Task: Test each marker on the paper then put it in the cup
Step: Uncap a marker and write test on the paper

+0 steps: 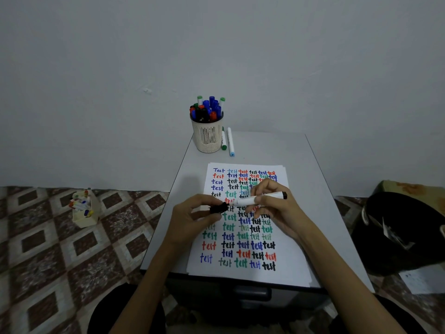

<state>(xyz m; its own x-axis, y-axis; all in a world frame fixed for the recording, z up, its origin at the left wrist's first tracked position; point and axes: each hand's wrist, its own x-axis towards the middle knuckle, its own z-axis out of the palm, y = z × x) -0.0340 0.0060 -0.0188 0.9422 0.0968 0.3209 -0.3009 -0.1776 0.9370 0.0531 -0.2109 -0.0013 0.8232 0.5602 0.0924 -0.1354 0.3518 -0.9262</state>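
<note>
I am sitting at the table (265,145), with the paper (290,273) lying flat in front of me, nearly filled with rows of "test" in several colours. The cup (207,138) is standing at the far end, well apart from my hands and crowded with capped markers. Two loose markers (230,141) are lying on the table just beside it.

My right hand (279,208) is curling around the white barrel of the marker (265,198), holding it roughly level above the middle of the sheet. My left hand (192,218) is pinching the black cap (219,208) at the barrel's writing end.

I am judging that cap and barrel are either parting or joining, and I cannot tell which. Either way, I am aiming for a straight pull or push along the barrel, bracing with the right hand so the nib is not smearing fingers or paper.

The nib itself is hiding behind the cap and my fingers, and my hands are covering several written words. How much room the cup is offering is hard to make out.
</note>
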